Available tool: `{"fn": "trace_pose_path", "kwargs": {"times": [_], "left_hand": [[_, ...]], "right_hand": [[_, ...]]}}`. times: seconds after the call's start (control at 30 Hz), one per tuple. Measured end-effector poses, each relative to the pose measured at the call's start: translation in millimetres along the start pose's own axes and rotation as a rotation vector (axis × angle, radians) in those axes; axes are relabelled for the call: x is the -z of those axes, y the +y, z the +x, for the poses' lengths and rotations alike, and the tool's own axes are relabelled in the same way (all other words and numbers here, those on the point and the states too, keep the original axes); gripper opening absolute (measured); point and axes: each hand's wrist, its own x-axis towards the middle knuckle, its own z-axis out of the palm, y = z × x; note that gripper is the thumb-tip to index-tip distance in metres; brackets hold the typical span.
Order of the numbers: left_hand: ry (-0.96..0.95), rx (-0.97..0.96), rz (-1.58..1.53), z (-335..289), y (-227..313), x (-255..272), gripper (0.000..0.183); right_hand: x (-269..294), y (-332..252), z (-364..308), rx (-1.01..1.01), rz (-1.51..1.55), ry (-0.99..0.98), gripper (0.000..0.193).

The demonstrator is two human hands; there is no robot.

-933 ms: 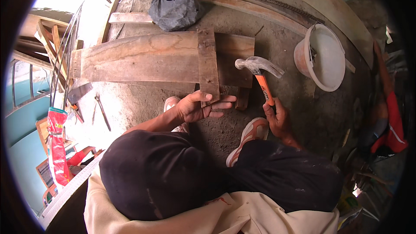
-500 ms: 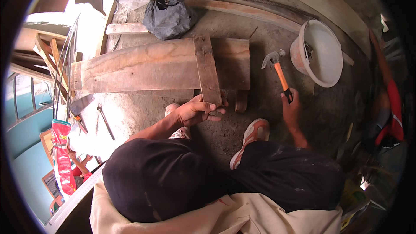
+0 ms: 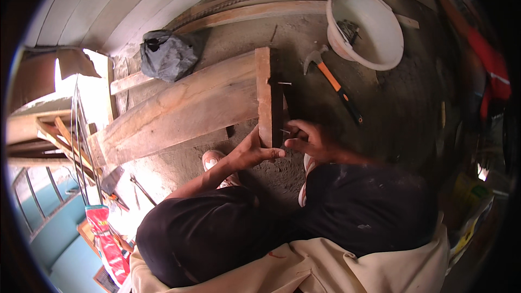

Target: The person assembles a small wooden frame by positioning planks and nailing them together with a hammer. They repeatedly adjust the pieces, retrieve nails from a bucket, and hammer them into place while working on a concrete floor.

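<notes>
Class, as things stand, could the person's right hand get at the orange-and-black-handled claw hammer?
Probably yes: the claw hammer lies on the ground beyond the right hand, with nothing visible between them.

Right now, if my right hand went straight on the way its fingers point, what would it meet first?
Probably the lower nail sticking out of the short board, just ahead of your right hand; depth is unclear, so it may already be touching.

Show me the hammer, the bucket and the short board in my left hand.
Hammer (image 3: 329, 77), head view: on its orange handle.
Bucket (image 3: 374, 24), head view: on its pale inner wall.
Short board (image 3: 264, 97), head view: on its lit side.
</notes>
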Motion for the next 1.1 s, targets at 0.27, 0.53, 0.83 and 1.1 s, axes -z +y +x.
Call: {"fn": "trace_pose_path", "kwargs": {"times": [0.27,0.53,0.83,1.1], "left_hand": [[-0.002,0.038,0.009,8.5,-6.7,-11.3,0.094],[-0.004,0.032,0.064,9.3,-13.0,-19.6,0.104],[0.066,0.074,0.374,4.4,-11.3,11.1,0.064],[0.459,-0.423,1.028,3.3,23.4,60.3,0.021]], "right_hand": [[-12.2,6.2,-0.9,-0.156,0.223,-0.028,0.079],[-10.9,1.9,3.0,-0.050,0.096,-0.029,0.089],[-3.6,2.7,-5.4,-0.214,0.438,0.009,0.069],[36.2,22.3,-15.1,-0.422,0.330,0.154,0.075]]}}
